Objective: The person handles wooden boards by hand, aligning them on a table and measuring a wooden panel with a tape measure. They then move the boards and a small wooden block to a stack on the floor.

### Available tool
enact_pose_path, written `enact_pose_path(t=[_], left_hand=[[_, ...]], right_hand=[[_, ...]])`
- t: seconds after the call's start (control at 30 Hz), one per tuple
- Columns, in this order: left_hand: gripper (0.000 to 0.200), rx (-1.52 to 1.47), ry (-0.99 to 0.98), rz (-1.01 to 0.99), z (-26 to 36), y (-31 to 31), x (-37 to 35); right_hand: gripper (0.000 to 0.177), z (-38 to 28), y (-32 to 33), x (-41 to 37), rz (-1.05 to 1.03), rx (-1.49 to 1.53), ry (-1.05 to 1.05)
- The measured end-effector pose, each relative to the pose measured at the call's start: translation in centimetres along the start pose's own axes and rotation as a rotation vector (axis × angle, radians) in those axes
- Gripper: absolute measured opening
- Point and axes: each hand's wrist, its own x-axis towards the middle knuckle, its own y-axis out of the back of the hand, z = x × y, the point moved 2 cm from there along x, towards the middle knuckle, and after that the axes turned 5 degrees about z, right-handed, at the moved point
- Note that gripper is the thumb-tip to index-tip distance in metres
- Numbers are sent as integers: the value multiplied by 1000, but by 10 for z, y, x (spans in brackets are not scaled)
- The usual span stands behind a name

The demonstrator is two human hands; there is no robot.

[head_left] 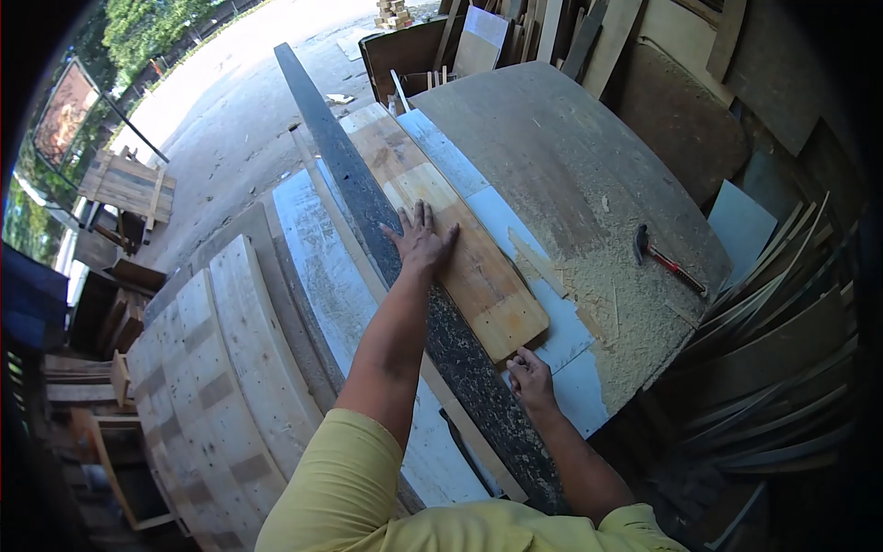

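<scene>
A wooden board (501, 317), with paler and darker patches, lies lengthwise along a long dark speckled bar (441, 322). My left hand (425, 244) rests flat on the board's upper face near the bar, its fingers spread. At the near end of the board is my right hand (532, 377), its fingers curled in and the thumb side right at the corner. Whatever may be inside those curled fingers is hidden. Under and beside the board runs a worn, pale blue-white surface (570, 368).
Sawdust (616, 340) covers part of the brown tabletop (552, 138) on the right, where a hammer (667, 262) with a red-and-black handle lies. Joined wooden panels (216, 368) are at left. Thin strips (782, 368) and sheets (671, 110) lean along the right side.
</scene>
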Motion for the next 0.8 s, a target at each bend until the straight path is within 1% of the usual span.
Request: enact_pose_path(t=[0.03,0.07,0.13,0.37,0.57,0.6,0.63,0.77,0.8], left_hand=[[88,1,3,20,-3,-2,5],[92,-13,-4,50,-7,-6,11],[92,-23,-3,45,-10,-10,19],[91,-16,-3,44,-19,-8,33],[89,-13,-7,51,-26,-6,48],[89,-22,-7,54,-27,-5,50],[89,-26,-6,45,-29,-2,54],[86,-15,1,62,-39,4,78],[82,3,-7,51,-42,6,87]], right_hand=[[14,0,-1,2,9,-6,-9],[8,0,-2,5,-6,0,-32],[21,-1,-4,12,-44,-7,-56],[27,-8,-16,24,-34,-15,-40],[25,-17,-28,32,-50,-42,-46],[15,-22,-33,33,-47,-45,-31],[12,-26,-39,36,-46,-49,-14],[13,-27,-53,60,-105,-69,35],[14,-30,-60,66,-113,-57,26]])
